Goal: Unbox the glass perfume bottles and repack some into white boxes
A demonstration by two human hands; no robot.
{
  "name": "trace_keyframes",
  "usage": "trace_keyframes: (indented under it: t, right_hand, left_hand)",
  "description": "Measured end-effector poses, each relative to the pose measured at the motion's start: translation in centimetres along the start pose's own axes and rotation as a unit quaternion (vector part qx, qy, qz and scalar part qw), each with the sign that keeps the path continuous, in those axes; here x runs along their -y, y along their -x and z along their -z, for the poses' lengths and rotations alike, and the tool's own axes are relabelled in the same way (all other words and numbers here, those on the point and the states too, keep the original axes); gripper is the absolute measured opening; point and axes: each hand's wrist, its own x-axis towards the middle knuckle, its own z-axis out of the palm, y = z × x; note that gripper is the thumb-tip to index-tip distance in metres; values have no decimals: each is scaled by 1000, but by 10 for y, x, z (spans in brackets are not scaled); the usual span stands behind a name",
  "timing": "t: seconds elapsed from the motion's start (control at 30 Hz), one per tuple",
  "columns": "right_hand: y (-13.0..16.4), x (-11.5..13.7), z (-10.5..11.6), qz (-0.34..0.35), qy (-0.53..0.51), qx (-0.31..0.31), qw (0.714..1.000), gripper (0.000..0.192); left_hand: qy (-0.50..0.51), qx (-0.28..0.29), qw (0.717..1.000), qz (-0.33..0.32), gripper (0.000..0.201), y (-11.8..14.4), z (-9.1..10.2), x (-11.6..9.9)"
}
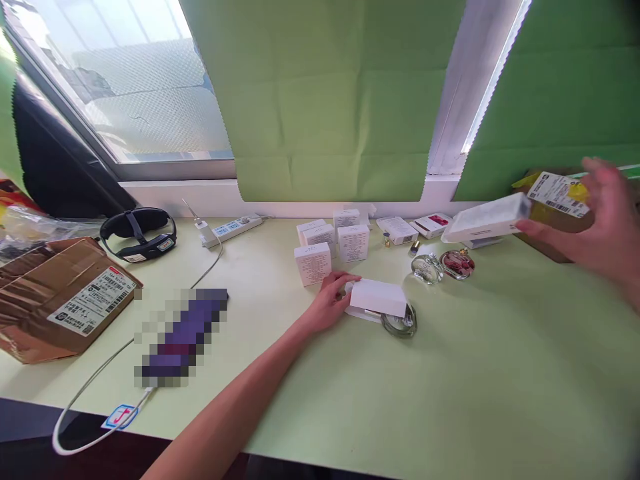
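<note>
My left hand grips the left end of a small white box that lies on the table with its flap raised. A coiled grey cable sticks out at the box's right end. At the right, my right hand has its fingers spread wide. Its thumb is at the near end of a blurred, tilted white carton; whether they touch is hard to tell. Another flat box shows partly beneath that carton. Two round glass perfume bottles, one clear and one with red, stand between my hands.
Several white printed boxes are grouped behind my left hand. Flat boxes and small metallic caps lie farther right. Cardboard boxes flank both sides. A pixelated phone-like object, a white cable, a power strip and a black headset are left.
</note>
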Motion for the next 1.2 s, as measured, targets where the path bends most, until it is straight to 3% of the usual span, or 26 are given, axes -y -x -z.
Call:
trace_keyframes:
  t: [0.03, 0.07, 0.1, 0.13, 0.17, 0.2, 0.4, 0.53, 0.67, 0.77, 0.87, 0.93, 1.0, 1.07, 1.13, 1.2]
  right_hand:
    - [4, 13, -6, 34, -64, 2, 997, 78]
    - [13, 26, -15, 57, -115, 76, 989, 56]
    - [25, 38, -24, 75, -124, 229, 963, 48]
    - [39, 49, -34, 107, -119, 370, 915, 45]
    - [54, 58, -46, 140, -115, 461, 869, 44]
    - [68, 65, -57, 165, -126, 493, 845, 46]
    - [104, 72, -106, 197, -186, 487, 830, 57]
    - [109, 63, -116, 166, -181, 492, 835, 69]
    - [110, 53, -111, 76, -245, 511, 820, 76]
    - [105, 41, -100, 5, -335, 551, 764, 76]
    - [103, 28, -94, -47, -427, 616, 660, 62]
    - [105, 25, -96, -89, -466, 633, 612, 55]
    - [109, 26, -102, -141, -489, 620, 598, 51]
    - [111, 31, -109, -187, -510, 585, 603, 46]
    - [112, 38, -114, -212, -532, 551, 607, 43]
    - [112, 42, -117, -214, -542, 518, 626, 42]
  left_hand:
    - [-1, 1, 1000, -3, 37, 0, 0, 0]
    - [-3, -2, 1000, -6, 35, -1, 0, 1]
    - [-5, -9, 1000, -8, 34, -1, -1, 2]
    - [-8, -20, 1000, -9, 33, -2, -2, 4]
    - [-11, -33, 999, -9, 32, -3, -3, 5]
    - [-15, -46, 999, -6, 30, -3, -3, 7]
    - [-21, -112, 993, 9, 26, -6, -3, 9]
    - [-44, -148, 988, -9, 36, -4, -1, 1]
    - [-72, -161, 984, -5, 40, 0, 7, -17]
    - [-97, -155, 983, 3, 38, -7, 22, -42]
    - [-152, -135, 979, -12, 33, -30, 41, -77]
    - [-179, -153, 972, -18, 29, -50, 50, -100]
    - [-173, -192, 966, -22, 22, -67, 52, -119]
    - [-152, -222, 963, -34, 32, -76, 47, -131]
    - [-153, -170, 972, -61, 39, -75, 36, -134]
    - [-184, -5, 978, -99, 37, -70, 24, -130]
